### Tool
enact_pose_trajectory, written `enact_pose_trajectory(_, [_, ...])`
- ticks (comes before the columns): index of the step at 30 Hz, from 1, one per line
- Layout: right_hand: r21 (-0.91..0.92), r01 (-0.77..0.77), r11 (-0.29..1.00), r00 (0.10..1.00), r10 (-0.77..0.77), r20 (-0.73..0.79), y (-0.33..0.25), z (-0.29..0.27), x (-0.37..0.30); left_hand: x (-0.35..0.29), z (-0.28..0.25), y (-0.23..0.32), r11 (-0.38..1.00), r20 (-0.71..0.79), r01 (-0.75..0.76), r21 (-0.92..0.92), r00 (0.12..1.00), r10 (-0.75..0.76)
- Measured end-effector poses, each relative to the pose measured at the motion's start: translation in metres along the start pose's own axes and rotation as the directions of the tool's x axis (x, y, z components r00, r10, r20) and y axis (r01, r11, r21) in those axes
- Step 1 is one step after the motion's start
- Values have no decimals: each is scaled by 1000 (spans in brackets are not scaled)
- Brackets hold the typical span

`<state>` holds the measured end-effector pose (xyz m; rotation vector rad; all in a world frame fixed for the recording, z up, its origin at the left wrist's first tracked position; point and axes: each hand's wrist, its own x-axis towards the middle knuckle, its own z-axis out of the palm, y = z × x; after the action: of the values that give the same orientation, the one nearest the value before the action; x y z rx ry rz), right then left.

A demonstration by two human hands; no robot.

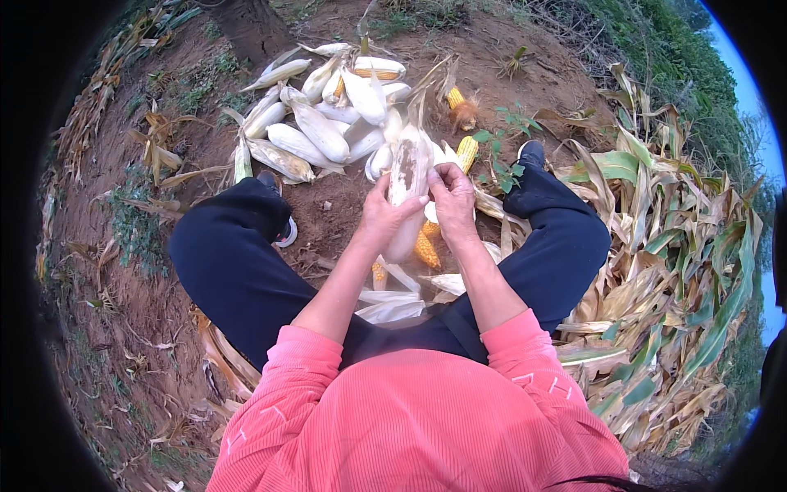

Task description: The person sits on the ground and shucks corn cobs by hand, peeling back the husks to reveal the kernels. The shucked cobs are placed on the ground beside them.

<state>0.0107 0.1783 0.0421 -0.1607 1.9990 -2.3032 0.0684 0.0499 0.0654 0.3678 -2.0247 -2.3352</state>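
Observation:
Between my bent knees I hold an ear of corn point(407, 168) in its pale husk, tilted upright, with a brown-stained patch facing me. My left hand point(382, 216) is wrapped round its left side, thumb across the front. At its right edge my right hand point(456, 205) is closed, thumb and fingers pinching the husk; the exact grip is partly hidden. Below the hands lie bare yellow cobs point(426, 248) and loose white husk leaves point(392, 307). Just beyond my right hand is another yellow cob point(467, 152).
A pile of husked-over corn ears point(316, 131) lies ahead, with a yellow cob point(455, 98) at its right. A large heap of dry husks and leaves point(656, 312) spreads on my right. A small green plant point(502, 152) grows near my right shoe point(531, 153). A tree trunk point(246, 29) stands far left.

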Motion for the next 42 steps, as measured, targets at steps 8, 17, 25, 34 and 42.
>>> enact_pose_trajectory(8, [155,-48,987,995,62,-82,-12,-14,11,6,-5,2,982,-16,10,-187,1000,-13])
enact_pose_trajectory(17, [123,11,992,999,-6,-43,-9,-4,8,3,0,-12,998,38,62,0,997,-62])
enact_pose_trajectory(25, [221,-107,969,981,140,-135,-1,-9,13,1,-2,-10,976,129,122,-179,987,-99])
enact_pose_trajectory(34, [3,18,1000,994,-18,-107,-15,-9,13,-4,-2,-1,988,245,141,-69,962,-121])
enact_pose_trajectory(42, [399,-260,879,957,289,-11,-12,-10,16,-5,-17,-5,938,445,304,-166,872,-204])
